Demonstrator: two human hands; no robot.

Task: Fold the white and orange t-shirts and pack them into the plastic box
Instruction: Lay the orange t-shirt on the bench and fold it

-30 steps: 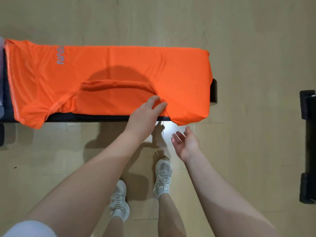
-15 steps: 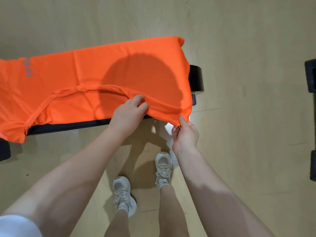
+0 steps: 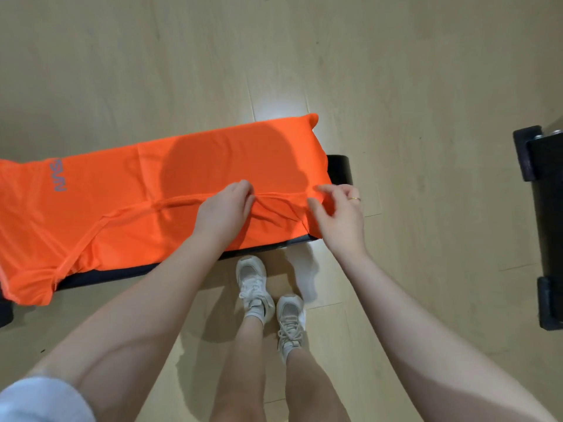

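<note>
The orange t-shirt (image 3: 128, 190) lies spread along a long black bench (image 3: 339, 169), with a grey logo near its left end. Its near long edge is folded up over the top, making a ridge along the middle. My left hand (image 3: 225, 208) pinches that folded edge near the shirt's right part. At the right end, my right hand (image 3: 338, 211) holds the folded fabric, fingers curled over the hem; a ring shows on it. The white t-shirt and the plastic box are out of view.
Pale wooden floor (image 3: 396, 86) surrounds the bench. A black piece of furniture or equipment (image 3: 545, 208) stands at the right edge. My legs and white sneakers (image 3: 268, 296) are just in front of the bench.
My right hand went from the hanging lower corner up onto the bench top, carrying the hem over. My left hand lifted the fold higher too. The camera view shifted.
</note>
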